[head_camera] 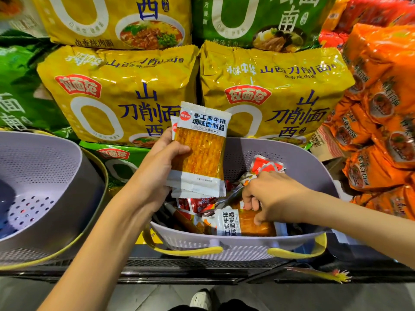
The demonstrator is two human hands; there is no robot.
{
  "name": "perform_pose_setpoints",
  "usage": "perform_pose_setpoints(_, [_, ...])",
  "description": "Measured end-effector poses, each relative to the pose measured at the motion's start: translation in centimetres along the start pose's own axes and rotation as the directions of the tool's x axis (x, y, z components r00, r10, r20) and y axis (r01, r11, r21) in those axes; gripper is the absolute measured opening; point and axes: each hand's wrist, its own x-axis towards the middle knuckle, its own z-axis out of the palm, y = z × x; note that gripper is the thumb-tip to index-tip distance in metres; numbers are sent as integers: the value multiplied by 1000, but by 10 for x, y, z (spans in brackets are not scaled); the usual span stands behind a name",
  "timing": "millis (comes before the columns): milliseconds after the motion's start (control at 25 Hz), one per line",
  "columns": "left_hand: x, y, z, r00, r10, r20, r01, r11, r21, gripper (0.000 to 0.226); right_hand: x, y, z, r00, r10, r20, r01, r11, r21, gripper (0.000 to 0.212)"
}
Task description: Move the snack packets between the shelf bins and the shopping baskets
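Centrally, snack packets (199, 149) gripped upright in left hand (157, 169), eleven o'clock over basket (224, 244), right hand (269, 196) fingers pinching packet (249, 222) inside, six o'clock.

Orange, white-ended snack packets (198, 151) stacked upright over your lilac basket (296, 153), more packets (226, 221) jumbled inside, second basket (45, 167) at left.

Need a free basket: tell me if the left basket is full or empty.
Empty where visible: left basket shows only bare perforated wall and floor.
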Motion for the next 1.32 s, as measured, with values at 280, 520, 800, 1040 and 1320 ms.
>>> perform_pose_setpoints(280, [0,2,3,997,-10,-76,13,999,46,31,-14,30,-27,999,-31,17,25,958,285,22])
perform_pose_setpoints(520, [0,4,4,993,29,-114,-20,997,77,35,-43,74,-64,984,33,-175,155,332,931,75])
perform_pose_setpoints(800, [0,-2,3,997,-52,-60,54,998,33,36,3,-9,-44,981,115,-157,137,160,978,40])
perform_pose_setpoints(1040, [-5,0,5,1000,-20,21,20,1000,10,56,3,-4,-49,957,143,-254,170,436,884,39])
perform_pose_setpoints(1320, [-3,0,1,999,-39,15,39,999,8,63,-8,22,-4,996,-56,62,64,990,-129,35])
